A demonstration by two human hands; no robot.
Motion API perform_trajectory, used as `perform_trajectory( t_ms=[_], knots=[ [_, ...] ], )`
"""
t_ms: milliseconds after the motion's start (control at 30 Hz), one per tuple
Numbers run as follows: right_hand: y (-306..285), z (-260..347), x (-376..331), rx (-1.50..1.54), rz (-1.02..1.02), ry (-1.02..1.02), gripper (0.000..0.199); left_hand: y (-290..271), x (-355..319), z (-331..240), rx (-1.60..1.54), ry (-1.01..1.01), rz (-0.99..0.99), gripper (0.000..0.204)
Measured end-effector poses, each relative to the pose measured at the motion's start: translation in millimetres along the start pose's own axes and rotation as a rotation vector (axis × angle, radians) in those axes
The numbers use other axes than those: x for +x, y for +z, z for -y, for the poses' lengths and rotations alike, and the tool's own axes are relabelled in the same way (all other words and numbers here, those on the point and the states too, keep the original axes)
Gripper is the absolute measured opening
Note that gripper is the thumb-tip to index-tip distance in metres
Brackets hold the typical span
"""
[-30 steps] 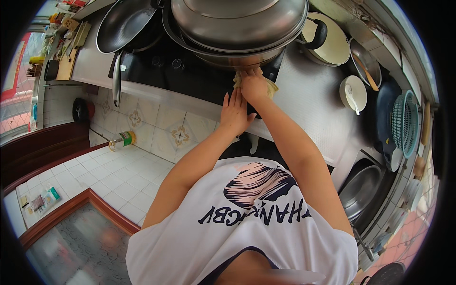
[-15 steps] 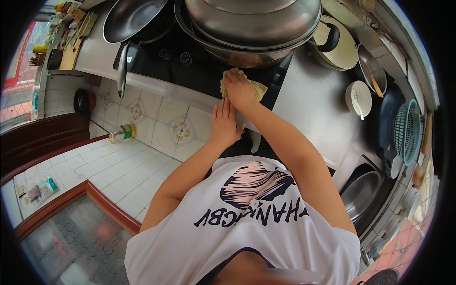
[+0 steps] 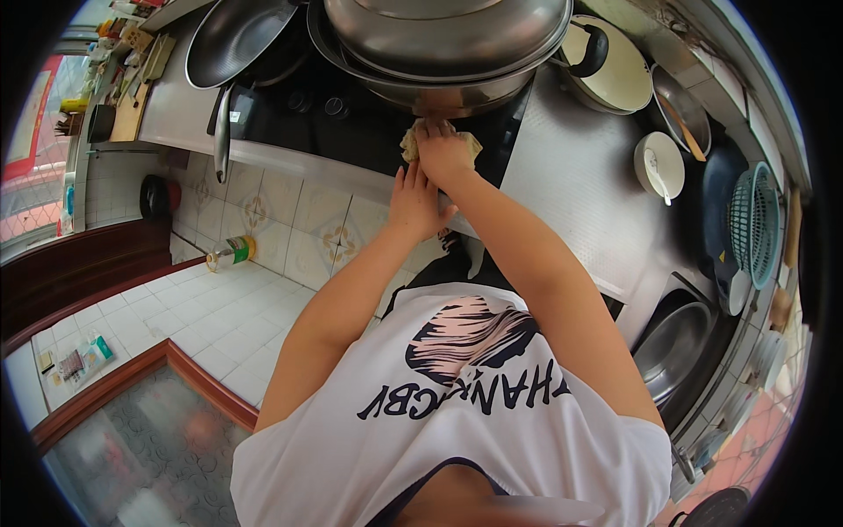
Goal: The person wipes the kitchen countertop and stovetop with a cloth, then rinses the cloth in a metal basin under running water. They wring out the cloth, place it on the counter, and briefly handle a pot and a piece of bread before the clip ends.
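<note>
A crumpled yellowish cloth [image 3: 409, 145] lies on the front part of the black glass cooktop [image 3: 360, 145]. On top of it rests my right hand [image 3: 445, 156], its fingers pressed into the cloth and partly hiding it. Just in front, my left hand [image 3: 415, 204] lies flat at the cooktop's near edge, fingers stretched out and holding nothing. Its fingertips reach close to the cloth and the right hand; whether they touch, I cannot tell. Right beyond the cloth stands a large lidded steel pot [image 3: 439, 92] on the cooktop.
A dark frying pan [image 3: 241, 44] stands at the far left, its handle [image 3: 223, 132] jutting toward me. On the right counter are a cream pan [image 3: 615, 75], a bowl with a spoon [image 3: 659, 167] and a teal colander [image 3: 755, 224]. A steel basin [image 3: 672, 347] sits nearer.
The view has shifted slightly. My right hand has moved a little with the cloth, which looks more bunched under the fingers. My left hand stays beside it at the edge.
</note>
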State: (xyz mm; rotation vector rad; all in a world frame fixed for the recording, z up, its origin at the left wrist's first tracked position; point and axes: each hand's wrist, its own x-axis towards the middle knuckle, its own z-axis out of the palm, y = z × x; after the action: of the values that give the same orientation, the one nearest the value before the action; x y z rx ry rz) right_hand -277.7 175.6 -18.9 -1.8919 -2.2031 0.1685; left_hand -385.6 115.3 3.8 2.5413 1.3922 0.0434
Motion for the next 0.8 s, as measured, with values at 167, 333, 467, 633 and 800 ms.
perform_trajectory(
  t_ms=[167, 333, 467, 633, 800],
  knots=[
    [-12, -12, -23, 0.033, 0.081, 0.048, 0.042, 1, -4, -15, -0.015, 0.018, 0.072, 0.078],
    [-28, -22, -53, 0.024, 0.049, 0.095, 0.042, -2, -12, -34, -0.038, 0.073, 0.105, 0.077],
    [-29, -26, -55, -0.023, 0.014, 0.071, 0.041, 3, -10, -36, -0.066, 0.084, 0.092, 0.076],
    [-18, -36, -32, -0.04, -0.103, 0.045, 0.036, 6, 10, -30, -0.076, 0.12, 0.064, 0.074],
    [-27, -41, -1, -0.131, 0.006, 0.091, 0.032, 15, 38, -25, -0.022, 0.12, -0.018, 0.07]
  ],
)
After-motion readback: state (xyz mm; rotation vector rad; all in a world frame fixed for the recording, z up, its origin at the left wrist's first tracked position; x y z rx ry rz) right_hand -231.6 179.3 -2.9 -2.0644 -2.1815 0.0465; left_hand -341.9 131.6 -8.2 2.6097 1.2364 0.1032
